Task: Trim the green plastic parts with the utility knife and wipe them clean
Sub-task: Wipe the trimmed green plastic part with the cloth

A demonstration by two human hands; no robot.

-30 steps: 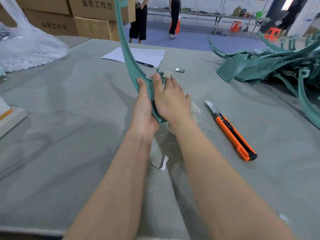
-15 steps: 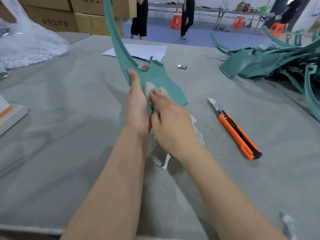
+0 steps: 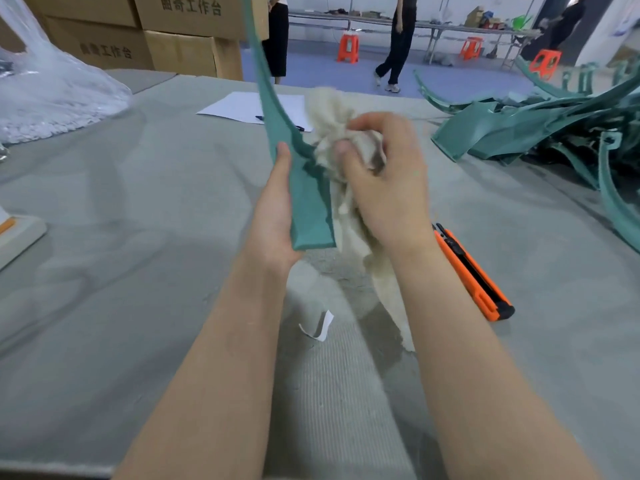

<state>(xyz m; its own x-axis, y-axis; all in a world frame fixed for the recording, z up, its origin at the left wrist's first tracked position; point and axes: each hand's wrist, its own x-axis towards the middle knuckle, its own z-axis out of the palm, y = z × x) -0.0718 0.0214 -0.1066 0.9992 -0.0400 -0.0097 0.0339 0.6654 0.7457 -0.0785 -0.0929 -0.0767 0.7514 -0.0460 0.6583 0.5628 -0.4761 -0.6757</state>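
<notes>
Workbench point(image 3: 138, 237): gripped curved green plastic part point(image 3: 308, 202) upright in left hand point(image 3: 273, 223). Clutched bunched rag point(image 3: 332, 112) against it in right hand point(image 3: 388, 181), utility knife point(image 3: 474, 275) lying nearby.

Cardboard boxes point(image 3: 180, 26) rear-L, plastic bag point(image 3: 52, 88) L, paper sheet point(image 3: 235, 107) mid, orange stool point(image 3: 347, 46) bkgd.

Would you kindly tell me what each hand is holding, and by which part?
The left hand grips the green plastic part at its wide lower end; the right hand clutches a bunched cloth.
</notes>
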